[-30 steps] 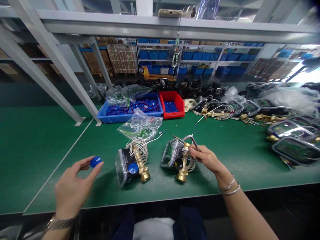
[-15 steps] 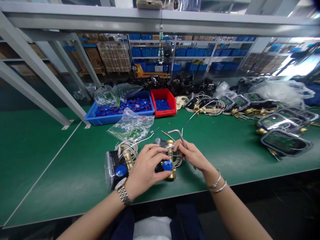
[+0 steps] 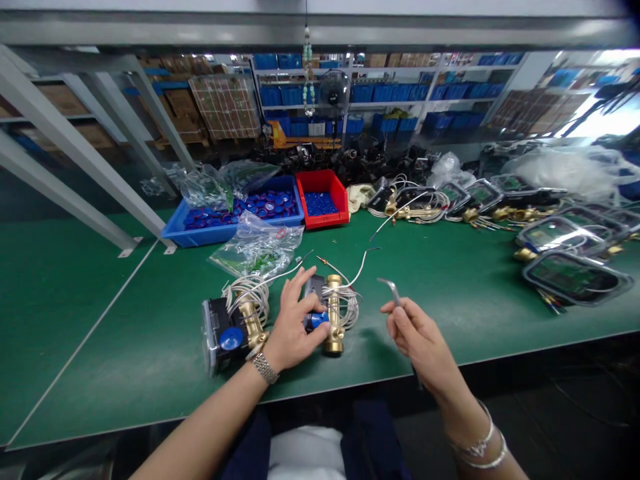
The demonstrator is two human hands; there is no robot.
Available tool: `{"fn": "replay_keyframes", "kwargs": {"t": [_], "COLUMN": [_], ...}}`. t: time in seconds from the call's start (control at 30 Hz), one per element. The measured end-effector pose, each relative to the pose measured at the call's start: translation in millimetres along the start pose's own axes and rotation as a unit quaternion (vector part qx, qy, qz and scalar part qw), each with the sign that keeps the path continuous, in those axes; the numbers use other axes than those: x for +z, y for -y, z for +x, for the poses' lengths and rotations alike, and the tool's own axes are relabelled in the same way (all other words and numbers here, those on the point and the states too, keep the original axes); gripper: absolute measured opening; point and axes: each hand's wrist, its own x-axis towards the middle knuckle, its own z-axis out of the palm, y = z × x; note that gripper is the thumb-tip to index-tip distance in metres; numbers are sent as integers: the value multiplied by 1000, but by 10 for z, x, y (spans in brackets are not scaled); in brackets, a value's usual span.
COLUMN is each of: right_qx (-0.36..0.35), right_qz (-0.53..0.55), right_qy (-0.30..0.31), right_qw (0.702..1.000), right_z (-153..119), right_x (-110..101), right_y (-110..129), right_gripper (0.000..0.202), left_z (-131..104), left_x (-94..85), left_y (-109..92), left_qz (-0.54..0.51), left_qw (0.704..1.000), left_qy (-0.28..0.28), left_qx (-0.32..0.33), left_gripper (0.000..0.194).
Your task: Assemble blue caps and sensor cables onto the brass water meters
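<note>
My left hand grips a black meter with a blue cap between thumb and fingers; its brass pipe stands out to the right, with grey cable coiled around it. My right hand is closed on a bent metal tool, held over the bench to the right of that meter. Left of my left hand lies a second meter with a clear cover, a blue cap and a brass pipe. Its coiled cable rests at the top.
Behind the hands are a clear plastic bag, a blue tray of blue caps and a red bin of small blue parts. More meters lie at the right. Metal frame legs stand at the left.
My right hand has moved right with the bent tool, away from the brass pipe. The blue cap under my left hand has turned or tilted, and more of the brass pipe shows.
</note>
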Motion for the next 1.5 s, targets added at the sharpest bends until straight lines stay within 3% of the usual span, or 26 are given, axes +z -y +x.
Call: {"fn": "replay_keyframes", "kwargs": {"t": [0.1,0.27,0.33,0.47,0.57,0.77,1.0,1.2,1.33,1.5], "right_qx": [-34,-107,-148,-194,-208,-244,-305,-368,-377,-388], "right_qz": [-73,-220,-250,-292,-324,-313,-400,-439,-432,-446], "right_qy": [-36,-76,-77,-75,-53,33,68,129,186,210], "right_qw": [996,967,954,934,921,917,862,809,798,778], "right_z": [-134,-260,-271,-262,-246,-119,116,246,337,398], "right_x": [28,95,119,143,148,217,272,166,92,67], "right_y": [14,171,226,309,364,318,158,200,238,326], "right_gripper": [40,34,31,20,20,22,22,25,24,23], "left_z": [-80,-178,-167,-97,-63,-71,-67,-51,-50,-57], "left_x": [187,428,420,275,216,281,286,293,293,297], "left_y": [-68,-350,-393,-309,-221,-164,-176,-192,-186,-186], "left_qz": [-50,-10,19,63,55,39,44,36,29,25], "left_qw": [998,994,993,996,997,999,999,999,999,999], "left_qy": [-32,-87,-84,-20,12,8,3,-11,-14,-18], "left_qx": [-22,-72,-82,-59,-45,-30,-30,-32,-30,-33], "left_gripper": [9,14,14,21,21,19,19,16,17,18]}}
